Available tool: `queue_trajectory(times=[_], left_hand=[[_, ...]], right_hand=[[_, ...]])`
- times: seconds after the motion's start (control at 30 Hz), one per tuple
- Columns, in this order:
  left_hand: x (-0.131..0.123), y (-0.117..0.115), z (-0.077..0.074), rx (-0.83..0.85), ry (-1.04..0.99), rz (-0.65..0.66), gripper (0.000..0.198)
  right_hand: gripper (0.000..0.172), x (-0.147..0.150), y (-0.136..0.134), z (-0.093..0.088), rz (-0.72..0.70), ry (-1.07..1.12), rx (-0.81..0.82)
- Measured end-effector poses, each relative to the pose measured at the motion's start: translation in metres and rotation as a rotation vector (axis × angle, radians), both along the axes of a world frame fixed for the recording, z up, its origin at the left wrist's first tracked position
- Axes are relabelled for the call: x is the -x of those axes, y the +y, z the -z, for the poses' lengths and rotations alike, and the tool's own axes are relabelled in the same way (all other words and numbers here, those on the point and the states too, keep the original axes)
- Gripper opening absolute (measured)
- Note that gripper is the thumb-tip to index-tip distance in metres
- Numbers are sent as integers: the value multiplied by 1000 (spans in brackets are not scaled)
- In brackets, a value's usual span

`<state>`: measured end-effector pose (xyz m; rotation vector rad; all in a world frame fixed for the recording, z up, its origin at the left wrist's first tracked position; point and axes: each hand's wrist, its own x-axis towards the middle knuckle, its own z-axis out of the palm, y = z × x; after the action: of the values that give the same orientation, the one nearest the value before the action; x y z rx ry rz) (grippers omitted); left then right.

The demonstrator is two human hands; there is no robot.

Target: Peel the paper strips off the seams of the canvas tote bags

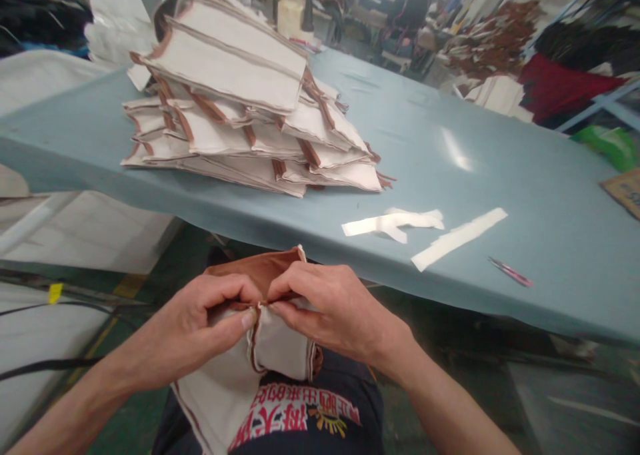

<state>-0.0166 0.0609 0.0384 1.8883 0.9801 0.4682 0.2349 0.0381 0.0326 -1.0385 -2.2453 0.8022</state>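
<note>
Beside the blue table (400, 148) bearing stacked panels (235, 68) and strips (460, 238), both hands (213, 318) (340, 308) pinch brown-edged fabric (285, 342).

diffuse, moderately bright light appears to fall from above on the blue tabletop (425, 128), leaving an elongated glare streak right of centre and fainter sheen to its upper left. the white panels of the stack (230, 62) are bright, with soft shading between layers. the floor (160, 268) at lower left is dim. the left hand (200, 328), right hand (335, 308) and cloth piece (285, 345) are fairly clear; the upper background (380, 15) is hazy and blurred, with wide-angle stretching towards the frame's edges.
</note>
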Motion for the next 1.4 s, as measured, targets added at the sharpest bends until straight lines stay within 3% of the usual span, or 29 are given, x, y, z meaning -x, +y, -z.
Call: queue_trajectory(times=[0.27,0.57,0.77,0.97,1.1,1.27,1.4], left_hand=[[4,-2,6,-18,-24,25,32],[3,1,8,9,-18,49,39],[-1,2,12,142,1,47,46],[-10,-7,19,206,-19,29,47],[-14,-16,17,184,-15,25,41],[-3,-21,23,217,-55,52,45],[5,-21,30,202,-96,30,49]], right_hand=[[18,1,-3,0,-13,-25,-194],[18,1,-2,-14,-117,-367,-359],[28,4,-1,-6,-84,-339,-529],[34,8,-2,5,15,-268,-589],[28,8,-5,16,101,-127,-442],[12,9,-11,10,124,83,56],[9,10,-8,-2,130,170,337]])
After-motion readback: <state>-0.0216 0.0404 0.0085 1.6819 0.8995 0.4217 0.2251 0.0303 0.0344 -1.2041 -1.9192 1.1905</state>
